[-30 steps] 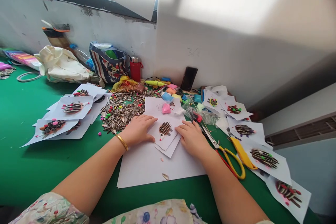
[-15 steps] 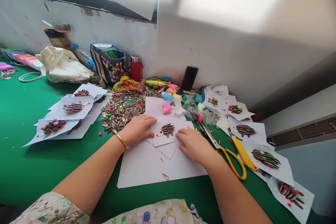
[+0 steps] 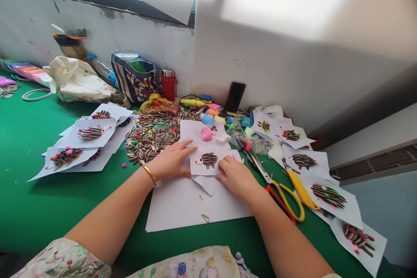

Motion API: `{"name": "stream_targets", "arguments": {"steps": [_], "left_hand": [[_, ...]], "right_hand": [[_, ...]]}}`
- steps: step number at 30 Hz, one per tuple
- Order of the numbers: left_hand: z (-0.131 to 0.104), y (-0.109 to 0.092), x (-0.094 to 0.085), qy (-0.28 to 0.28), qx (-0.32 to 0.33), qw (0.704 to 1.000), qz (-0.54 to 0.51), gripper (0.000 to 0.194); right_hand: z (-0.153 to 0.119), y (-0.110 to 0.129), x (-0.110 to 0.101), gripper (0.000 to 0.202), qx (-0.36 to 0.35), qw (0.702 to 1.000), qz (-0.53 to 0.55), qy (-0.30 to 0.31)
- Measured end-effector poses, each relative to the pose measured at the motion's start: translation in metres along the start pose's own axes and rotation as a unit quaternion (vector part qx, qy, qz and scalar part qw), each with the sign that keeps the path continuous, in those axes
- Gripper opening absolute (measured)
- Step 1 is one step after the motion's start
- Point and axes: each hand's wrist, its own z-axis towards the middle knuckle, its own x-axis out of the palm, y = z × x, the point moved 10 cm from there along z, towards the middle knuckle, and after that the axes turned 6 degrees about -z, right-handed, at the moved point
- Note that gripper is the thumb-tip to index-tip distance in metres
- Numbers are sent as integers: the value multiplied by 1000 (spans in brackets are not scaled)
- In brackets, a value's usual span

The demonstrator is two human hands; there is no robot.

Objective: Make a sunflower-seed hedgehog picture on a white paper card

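A small white card (image 3: 199, 169) bearing a hedgehog figure (image 3: 209, 160) made of striped seeds lies at the centre, over other white paper. Beside its left edge is my left hand (image 3: 171, 159), fingers spread and empty, a gold bangle on the wrist. My right hand (image 3: 236, 175) has its fingers bent together at the card's right edge, gripping or pressing it. Under these lies a large white sheet (image 3: 182, 208), with a single seed (image 3: 205, 217) near its front edge. A lump of pink clay (image 3: 206, 133) sits on paper behind the card.
Striped seeds (image 3: 146, 143) are heaped behind my left hand. Scissors (image 3: 269, 178) with red and yellow handles lie at the right. Seed-figure cards stand in groups at left (image 3: 106, 139) and right (image 3: 353, 208). A phone (image 3: 235, 97) and red bottle (image 3: 168, 86) are at the back.
The hedgehog card has turned slightly and sits straighter. My left hand's fingers have spread and come off its edge; my right hand's fingers have drawn in at the right edge.
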Motion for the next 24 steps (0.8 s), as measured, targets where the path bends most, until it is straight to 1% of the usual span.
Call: {"name": "stream_targets", "arguments": {"steps": [7,9,11,12,13,14,15,16,17,18,20,22,23,24], "left_hand": [[-2,-6,2,-14,-8,1000,8,91],[-4,-9,-2,-15,-13,1000,6,94],[-6,-17,-10,-22,-13,1000,7,95],[-7,-23,-18,-34,-8,999,10,92],[-9,-32,-25,-47,5,999,10,83],[-12,-44,-31,-54,24,998,5,70],[-14,-58,-33,-49,48,998,-6,56],[-17,-72,-31,-30,72,997,-18,46],[-21,-87,-24,2,94,995,-34,38],[-26,-101,-12,46,110,992,-47,34],[-35,-120,16,119,113,986,-39,37],[-43,-130,41,155,105,982,11,41],[-46,-132,51,163,99,981,35,38],[-47,-132,56,157,95,982,49,30]], "right_hand": [[0,-1,-1,13,3,1000,-9,-17],[-1,-1,-1,12,2,1000,-11,-16],[-2,-1,0,11,-1,1000,-7,-11],[-2,0,0,11,-3,1000,-4,-7],[-2,0,1,10,-5,1000,-1,-2],[-2,0,2,10,-7,1000,3,3],[-1,0,3,10,-8,1000,4,7],[-1,0,4,10,-9,1000,4,10],[-1,0,5,11,-10,1000,3,12],[-1,0,5,12,-10,1000,0,12],[-1,0,5,12,-9,1000,-5,10],[-1,1,4,12,-9,1000,-7,7],[-1,1,3,11,-9,1000,-8,6],[-1,1,3,11,-10,1000,-9,6]]}}
